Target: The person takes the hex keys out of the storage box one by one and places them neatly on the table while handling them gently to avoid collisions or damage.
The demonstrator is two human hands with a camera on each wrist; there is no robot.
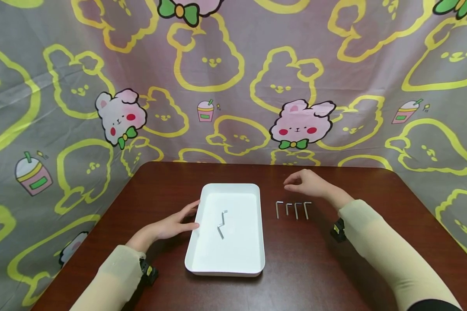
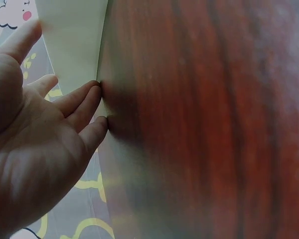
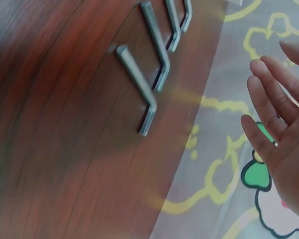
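A left sleeve [image 1: 109,276] and a right sleeve [image 1: 397,255], both pale, reach in from the frame's lower corners over a glossy reddish-brown table [image 1: 315,276], a dark wrist device [image 1: 149,273] at each cuff. A shallow white tray [image 1: 225,259] lies lengthwise just left of the lower center, its near rim toward the viewer.

At the tray's left side, the left hand [image 1: 167,226] rests with fingers spread and loosely extended, thumb and fingertips touching the edge — it grips nothing. On the tray floor, two bent metal rods [image 1: 222,219] lie in a zigzag, their ends seeming to meet.

Right of the tray, four L-shaped metal keys [image 1: 296,211] stand apart in a neat row on the bare wood, short arms at the top and turned rightward; the second from the left is the shortest.

Just beyond the row, right of center, hangs the right hand [image 1: 307,183], its fingers gently bent and parted from one another in the wrist view — it holds nothing and touches none of the keys.

Behind the table's far edge, a gray backdrop [image 1: 233,103] shows yellow outlined characters, pink rabbit faces with green bows and small drink cups.
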